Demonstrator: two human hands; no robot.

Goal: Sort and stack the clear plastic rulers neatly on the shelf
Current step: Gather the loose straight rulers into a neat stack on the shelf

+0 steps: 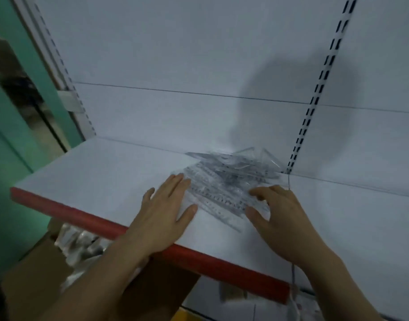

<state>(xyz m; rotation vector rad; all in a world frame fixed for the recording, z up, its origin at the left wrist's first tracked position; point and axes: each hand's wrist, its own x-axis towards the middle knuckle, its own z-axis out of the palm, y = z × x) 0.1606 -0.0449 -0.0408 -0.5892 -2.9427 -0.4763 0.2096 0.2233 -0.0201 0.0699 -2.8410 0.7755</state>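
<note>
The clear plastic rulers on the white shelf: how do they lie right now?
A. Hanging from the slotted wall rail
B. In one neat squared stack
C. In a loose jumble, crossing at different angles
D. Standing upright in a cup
C: the clear plastic rulers sprawl over one another at mixed angles on the white shelf with the red front edge, between the left hand and the right hand.

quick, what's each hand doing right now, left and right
Left hand: open, flat on the shelf, fingertips at the rulers.
Right hand: open, fingers curled on the rulers, gripping nothing.
</note>
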